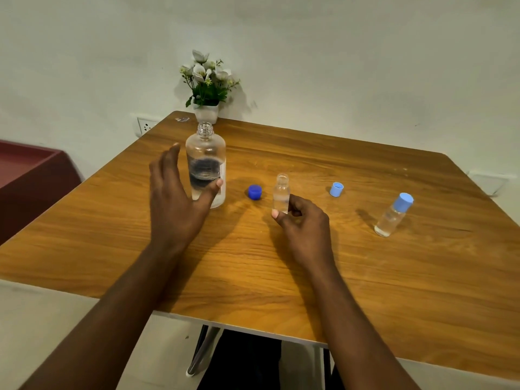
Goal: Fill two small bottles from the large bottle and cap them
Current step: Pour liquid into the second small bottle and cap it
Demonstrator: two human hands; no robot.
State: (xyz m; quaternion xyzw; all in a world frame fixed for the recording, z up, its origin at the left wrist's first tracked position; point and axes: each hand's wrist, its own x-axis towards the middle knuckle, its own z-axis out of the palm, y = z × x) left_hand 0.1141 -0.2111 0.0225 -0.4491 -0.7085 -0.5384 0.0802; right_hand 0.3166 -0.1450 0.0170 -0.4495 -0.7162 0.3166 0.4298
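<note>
Both bare forearms reach forward from the lower edge of the view, angled slightly toward each other. The left grip (174, 198) is spread wide, fingers straight and pointing away, thumb stretched to the right across the front of the large clear round bottle (205, 153) (contact cannot be told). The right grip (304, 223) is curled, knuckles up, thumb and fingertips pinching the base of the small clear uncapped bottle (281, 190).

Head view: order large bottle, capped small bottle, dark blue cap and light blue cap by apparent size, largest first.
1. large bottle
2. capped small bottle
3. dark blue cap and light blue cap: look alike, unranked.
</note>
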